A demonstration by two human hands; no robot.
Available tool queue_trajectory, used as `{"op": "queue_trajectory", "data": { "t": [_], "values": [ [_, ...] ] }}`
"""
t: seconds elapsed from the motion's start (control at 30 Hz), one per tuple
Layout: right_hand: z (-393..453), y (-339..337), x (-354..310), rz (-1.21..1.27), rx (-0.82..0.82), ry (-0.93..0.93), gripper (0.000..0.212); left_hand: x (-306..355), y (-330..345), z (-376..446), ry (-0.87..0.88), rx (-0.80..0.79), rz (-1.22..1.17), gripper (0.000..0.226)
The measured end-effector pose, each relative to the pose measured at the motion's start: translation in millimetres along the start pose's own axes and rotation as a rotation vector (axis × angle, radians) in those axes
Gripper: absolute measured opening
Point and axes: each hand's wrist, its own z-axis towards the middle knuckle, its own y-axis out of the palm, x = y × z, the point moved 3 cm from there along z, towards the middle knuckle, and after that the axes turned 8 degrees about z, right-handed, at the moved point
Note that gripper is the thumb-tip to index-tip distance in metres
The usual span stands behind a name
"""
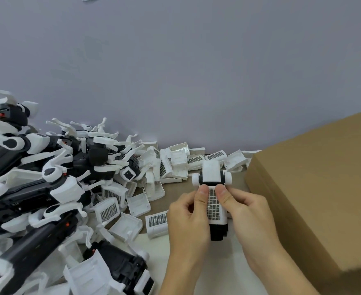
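So both hands are wrapped around one black-and-white unit (214,179), held just above the table (228,273). The left hand (188,218) grips its left side and the right hand (250,216) grips its right side, fingers curled underneath where I can't see them. Both thumbs (202,196) sit side by side on top, pressing down on the white grid cover (213,207) that lies along the unit's upper face. The far end of the unit, with a round white knob on each side, sticks out past the thumbs, and the black end pokes out between the wrists.

Just beyond the hands there's a scatter of loose white covers (175,160), some grid side up and some flipped over, running back to the grey wall (175,60). One more grid piece (157,223) lies touching the left hand's outer side. Further out to the left is a big messy pile of assembled units (36,188), black bodies with white arms sticking out every which way. Close on the right of the right hand sits a plain cardboard box (316,188).
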Motion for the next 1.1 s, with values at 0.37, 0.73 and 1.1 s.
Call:
{"op": "queue_trajectory", "data": {
  "t": [0.37,0.73,1.1],
  "values": [
    [2.4,-3.0,10.8,0.062,0.011,0.1,0.031,-4.3,4.4,-1.1,-0.176,-0.13,-0.112,0.032],
    [4.3,-6.5,6.6,-0.06,0.059,0.009,0.02,-8.5,1.2,1.9,-0.236,-0.19,-0.225,0.015],
    [3.2,-8.0,5.0,-0.171,-0.012,-0.05,0.023,-14.8,-1.4,1.4,-0.349,-0.18,-0.283,0.017]
  ]
}}
